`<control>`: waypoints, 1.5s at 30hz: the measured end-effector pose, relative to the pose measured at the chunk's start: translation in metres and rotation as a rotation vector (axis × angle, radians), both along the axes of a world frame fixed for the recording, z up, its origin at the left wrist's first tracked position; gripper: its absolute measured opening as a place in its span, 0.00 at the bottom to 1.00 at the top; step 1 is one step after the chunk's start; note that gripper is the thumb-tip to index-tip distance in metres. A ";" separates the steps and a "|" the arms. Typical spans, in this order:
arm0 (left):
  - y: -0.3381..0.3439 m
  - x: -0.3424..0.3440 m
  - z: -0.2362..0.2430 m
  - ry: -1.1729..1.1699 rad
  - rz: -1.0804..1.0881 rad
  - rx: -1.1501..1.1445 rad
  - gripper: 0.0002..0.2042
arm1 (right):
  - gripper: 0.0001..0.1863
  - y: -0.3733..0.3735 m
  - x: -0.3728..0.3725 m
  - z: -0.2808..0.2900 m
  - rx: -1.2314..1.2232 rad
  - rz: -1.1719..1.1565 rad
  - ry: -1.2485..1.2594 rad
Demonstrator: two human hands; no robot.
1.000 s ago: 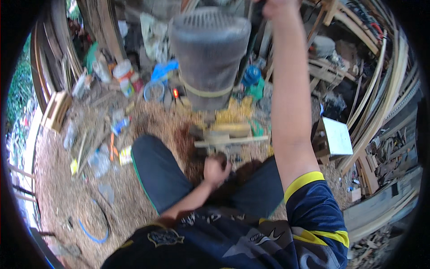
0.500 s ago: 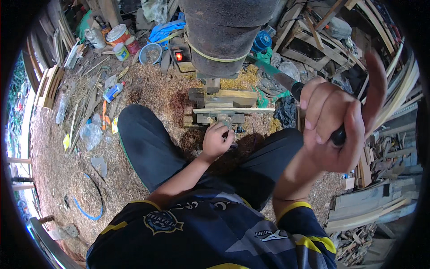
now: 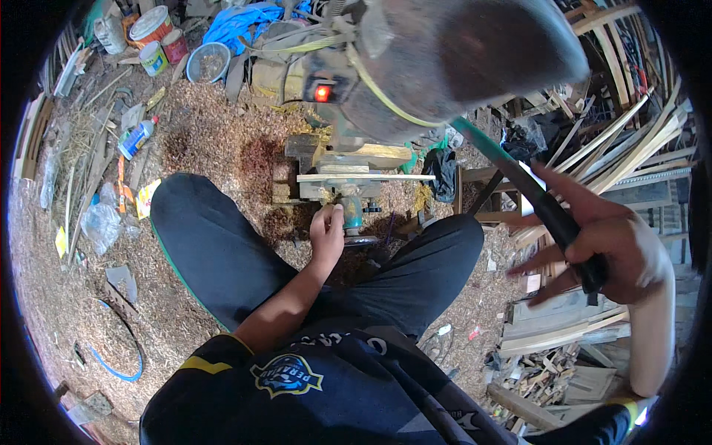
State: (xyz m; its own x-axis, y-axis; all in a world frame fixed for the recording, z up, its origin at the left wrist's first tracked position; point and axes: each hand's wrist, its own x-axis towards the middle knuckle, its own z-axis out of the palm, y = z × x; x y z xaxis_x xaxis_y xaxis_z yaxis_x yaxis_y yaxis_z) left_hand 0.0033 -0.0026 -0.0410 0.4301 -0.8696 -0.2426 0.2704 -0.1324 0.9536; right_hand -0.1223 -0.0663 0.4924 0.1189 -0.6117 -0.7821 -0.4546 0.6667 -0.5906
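My left hand [image 3: 326,236] is closed against the green vise [image 3: 351,213], its fingers bent and the thumb on top; the fingertips are partly hidden. Below that sits a round metal handwheel [image 3: 361,240]. A thin wooden strip [image 3: 367,177] lies crosswise at the vise, in front of a thicker wood block [image 3: 371,157]. At the right, my right hand [image 3: 627,256] has its fingers spread apart. The black grip of a long lever [image 3: 512,167] crosses its palm, with a finger or thumb lying over the grip. That lever runs up to a large dark machine body [image 3: 452,63].
A red-lit switch [image 3: 322,93] is on the machine. Wood shavings [image 3: 222,141] cover the floor. Paint cans [image 3: 153,58], a blue basin [image 3: 208,62] and a blue-white bottle [image 3: 138,138] stand or lie at the left. Stacked wood offcuts [image 3: 571,326] fill the right side.
My right hand has loosened from its wrap around the lever's grip and spread its fingers, moving lower right. The view has shifted and tilted. My left hand remains at the vise.
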 end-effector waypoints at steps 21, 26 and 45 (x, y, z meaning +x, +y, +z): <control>-0.015 0.010 0.039 -0.182 -0.059 -0.059 0.17 | 0.18 0.040 0.011 -0.134 0.140 -0.226 0.354; -0.014 0.015 0.041 -0.195 0.022 -0.081 0.18 | 0.19 0.056 -0.002 -0.171 0.055 -0.194 0.320; -0.003 -0.002 0.030 -0.402 0.178 -0.144 0.18 | 0.36 0.079 -0.019 -0.172 -0.345 -0.154 -0.275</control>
State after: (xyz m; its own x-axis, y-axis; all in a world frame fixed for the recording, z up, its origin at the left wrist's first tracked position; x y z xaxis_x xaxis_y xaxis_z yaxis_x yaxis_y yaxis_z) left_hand 0.0017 -0.0060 -0.0108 0.6114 -0.7860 0.0916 -0.1178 0.0240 0.9927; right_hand -0.1409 0.0123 0.3207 0.1810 -0.8572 -0.4822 -0.1609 0.4578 -0.8743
